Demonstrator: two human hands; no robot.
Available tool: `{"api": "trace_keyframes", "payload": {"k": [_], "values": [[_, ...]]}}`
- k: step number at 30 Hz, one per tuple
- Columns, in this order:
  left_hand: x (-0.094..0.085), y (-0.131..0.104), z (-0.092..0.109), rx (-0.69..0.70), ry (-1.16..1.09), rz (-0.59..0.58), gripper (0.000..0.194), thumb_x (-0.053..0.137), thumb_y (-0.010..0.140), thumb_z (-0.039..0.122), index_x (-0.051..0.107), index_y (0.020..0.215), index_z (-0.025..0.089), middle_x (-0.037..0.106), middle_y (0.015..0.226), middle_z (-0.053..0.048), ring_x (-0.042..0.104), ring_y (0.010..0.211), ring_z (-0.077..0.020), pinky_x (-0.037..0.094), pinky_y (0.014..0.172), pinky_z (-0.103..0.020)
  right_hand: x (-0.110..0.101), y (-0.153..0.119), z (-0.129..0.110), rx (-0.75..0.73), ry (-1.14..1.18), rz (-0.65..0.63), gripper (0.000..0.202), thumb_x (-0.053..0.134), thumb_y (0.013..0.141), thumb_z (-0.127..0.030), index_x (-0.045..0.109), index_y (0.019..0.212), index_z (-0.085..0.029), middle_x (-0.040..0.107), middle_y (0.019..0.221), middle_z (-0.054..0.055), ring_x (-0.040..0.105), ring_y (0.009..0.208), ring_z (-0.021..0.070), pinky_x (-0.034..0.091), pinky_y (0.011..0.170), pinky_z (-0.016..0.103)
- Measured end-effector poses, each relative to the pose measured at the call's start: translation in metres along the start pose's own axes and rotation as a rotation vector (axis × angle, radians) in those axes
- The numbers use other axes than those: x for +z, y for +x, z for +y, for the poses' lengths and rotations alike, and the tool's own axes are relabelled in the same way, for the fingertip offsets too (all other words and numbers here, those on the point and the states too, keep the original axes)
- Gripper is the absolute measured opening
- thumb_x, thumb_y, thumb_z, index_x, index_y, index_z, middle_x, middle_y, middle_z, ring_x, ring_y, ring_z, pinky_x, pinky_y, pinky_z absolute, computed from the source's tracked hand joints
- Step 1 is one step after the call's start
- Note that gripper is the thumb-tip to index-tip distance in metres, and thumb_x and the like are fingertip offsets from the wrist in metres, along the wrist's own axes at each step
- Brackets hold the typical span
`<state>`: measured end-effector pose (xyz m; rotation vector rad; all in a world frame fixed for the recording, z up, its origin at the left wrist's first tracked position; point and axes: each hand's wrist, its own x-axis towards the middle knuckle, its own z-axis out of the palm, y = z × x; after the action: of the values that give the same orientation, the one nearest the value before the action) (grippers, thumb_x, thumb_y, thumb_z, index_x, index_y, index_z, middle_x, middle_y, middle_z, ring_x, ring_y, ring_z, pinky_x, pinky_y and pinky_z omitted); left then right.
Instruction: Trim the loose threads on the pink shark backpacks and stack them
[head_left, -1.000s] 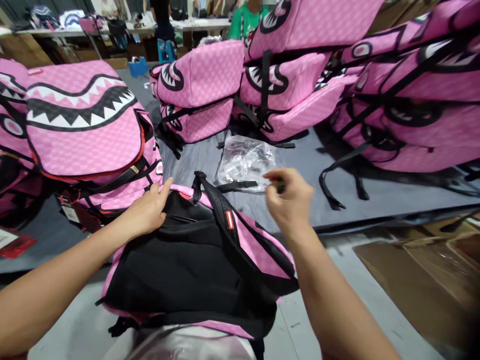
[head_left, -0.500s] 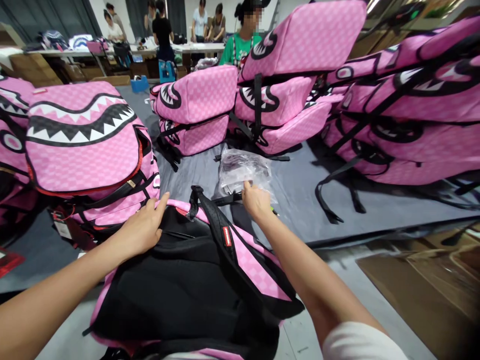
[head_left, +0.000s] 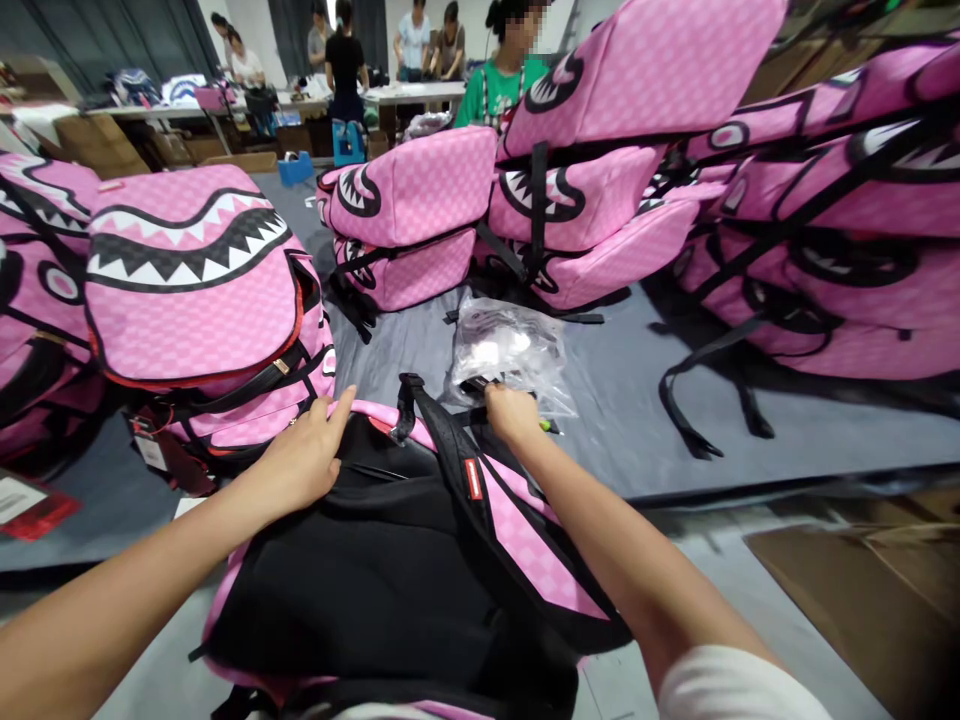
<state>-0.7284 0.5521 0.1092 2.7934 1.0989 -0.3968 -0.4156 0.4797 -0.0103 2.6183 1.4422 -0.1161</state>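
Note:
A pink checkered backpack lies with its black padded back panel [head_left: 390,570] toward me, and a black shoulder strap [head_left: 439,430] with a red label runs along its right side. My left hand [head_left: 304,455] rests on the upper left edge of this backpack, fingers stretched and apart. My right hand [head_left: 512,412] is closed at the near edge of a clear plastic bag [head_left: 510,335] on the table. Something dark shows by its fingertips, but what it grips is hidden. A small yellow-green item [head_left: 550,426] pokes out beside the right wrist.
An upright pink backpack [head_left: 187,330] with a shark-mouth print stands at left, hang tags [head_left: 150,450] below it. Stacked pink backpacks [head_left: 420,190] line the grey-covered table [head_left: 600,400]. Cardboard [head_left: 847,590] lies at lower right. Several people work behind.
My right hand has drawn back from the top of the plastic bag to its near edge, and its fingers have curled in. The view has turned slightly left. My left hand stays on the backpack.

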Motion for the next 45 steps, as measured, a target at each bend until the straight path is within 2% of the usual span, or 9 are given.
{"api": "trace_keyframes", "payload": {"k": [7,12,17,21,26,30,34,39,45], "values": [[-0.003,-0.003,0.001,-0.010,-0.022,0.008,0.091,0.057,0.083,0.010,0.006,0.157,0.014,0.032,0.152,-0.024,0.051,0.132,-0.0339,0.049,0.099,-0.040,-0.014,-0.017,0.020,-0.007,0.094,0.003,0.019,0.060,0.092,-0.026,0.073,0.101,-0.016,0.074,0.099,0.010,0.069,0.093,0.0210,0.052,0.080,0.031],[0.003,-0.002,-0.004,-0.017,-0.096,0.041,0.090,0.060,0.084,0.016,0.009,0.158,0.018,0.035,0.152,-0.021,0.052,0.131,-0.0335,0.048,0.100,-0.042,-0.053,-0.059,0.021,0.033,0.199,0.214,0.032,0.043,0.097,-0.022,0.071,0.112,-0.018,0.070,0.117,0.012,0.068,0.098,0.0222,0.049,0.079,0.029],[0.007,-0.022,0.007,0.090,-0.328,0.491,0.057,0.056,0.094,0.028,0.040,0.147,0.017,0.039,0.153,-0.017,0.036,0.144,-0.0303,0.033,0.115,-0.048,-0.100,-0.122,-0.006,-0.120,0.895,0.480,0.028,0.065,0.085,-0.043,0.068,0.098,-0.018,0.068,0.077,0.001,0.059,0.057,0.0131,0.048,0.058,0.026],[0.004,-0.043,0.033,0.335,-0.632,0.667,0.029,0.064,0.091,0.035,0.065,0.116,0.021,0.071,0.113,-0.007,0.064,0.107,-0.0221,0.044,0.098,-0.039,-0.126,-0.160,-0.046,-0.380,1.234,0.231,0.027,0.074,0.074,-0.044,0.069,0.083,-0.019,0.063,0.067,-0.003,0.051,0.047,0.0096,0.043,0.045,0.023],[0.010,-0.049,0.044,0.273,-1.026,0.641,0.016,0.062,0.090,0.027,0.065,0.079,0.017,0.068,0.074,0.001,0.061,0.068,-0.0113,0.045,0.066,-0.023,-0.128,-0.176,-0.077,-0.371,1.378,0.096,0.022,0.071,0.077,-0.039,0.068,0.086,-0.019,0.062,0.060,-0.003,0.054,0.051,0.0112,0.043,0.050,0.023],[0.016,-0.054,0.028,0.289,-1.022,0.683,0.016,0.062,0.091,0.033,0.067,0.094,0.018,0.071,0.089,-0.002,0.066,0.084,-0.0142,0.051,0.079,-0.025,-0.119,-0.171,-0.078,-0.379,1.291,0.151,0.021,0.062,0.085,-0.039,0.063,0.076,-0.020,0.058,0.051,-0.004,0.052,0.050,0.0120,0.043,0.056,0.025],[0.029,-0.066,-0.003,0.101,-0.743,0.789,0.056,0.065,0.088,0.042,0.049,0.137,0.020,0.056,0.139,-0.011,0.051,0.131,-0.0245,0.039,0.112,-0.041,-0.116,-0.154,-0.074,-0.466,0.954,0.341,0.014,0.057,0.087,-0.028,0.069,0.086,-0.021,0.071,0.077,0.002,0.064,0.069,0.0160,0.046,0.067,0.026],[0.055,-0.077,-0.023,-0.070,-0.582,0.453,0.092,0.074,0.081,0.039,0.022,0.154,0.022,0.033,0.159,-0.014,0.036,0.146,-0.0278,0.035,0.118,-0.046,-0.116,-0.137,-0.096,-0.624,0.456,0.004,0.020,0.055,0.090,-0.018,0.073,0.092,-0.024,0.076,0.091,0.002,0.069,0.085,0.0184,0.043,0.071,0.024],[0.067,-0.076,-0.019,-0.096,-0.539,0.471,0.088,0.074,0.081,0.033,0.024,0.154,0.026,0.044,0.153,-0.011,0.046,0.140,-0.0273,0.044,0.111,-0.044,-0.111,-0.129,-0.133,-0.764,0.083,-0.135,0.022,0.052,0.092,-0.018,0.074,0.091,-0.023,0.076,0.087,0.007,0.071,0.084,0.0202,0.037,0.061,0.026]]}}
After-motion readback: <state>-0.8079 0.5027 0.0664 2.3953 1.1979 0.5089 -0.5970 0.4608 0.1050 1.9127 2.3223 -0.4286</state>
